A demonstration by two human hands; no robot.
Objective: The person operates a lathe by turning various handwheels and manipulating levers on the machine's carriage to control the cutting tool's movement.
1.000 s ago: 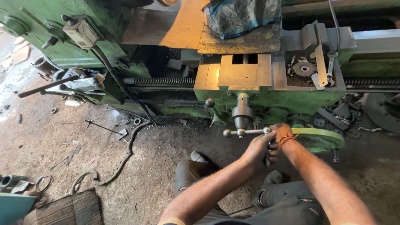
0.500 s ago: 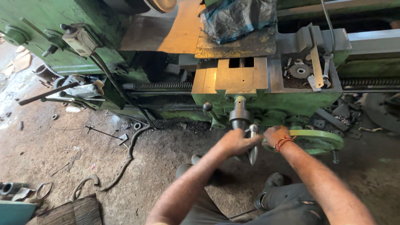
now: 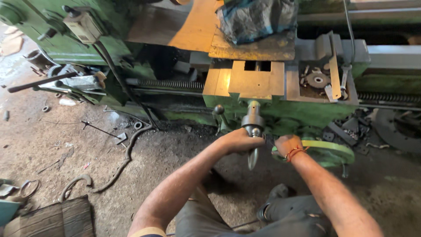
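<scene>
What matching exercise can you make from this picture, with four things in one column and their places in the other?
Things:
1. left hand
2. right hand
3. dark plastic bag
4. black cable

Places:
A. lying on the dirt floor, left of the arms
B. on the light green wheel
C. on top of the machine, at the top edge of the view
D. on the metal crank handle

Pairs: 1-D, 2-B, 3-C, 4-A
</scene>
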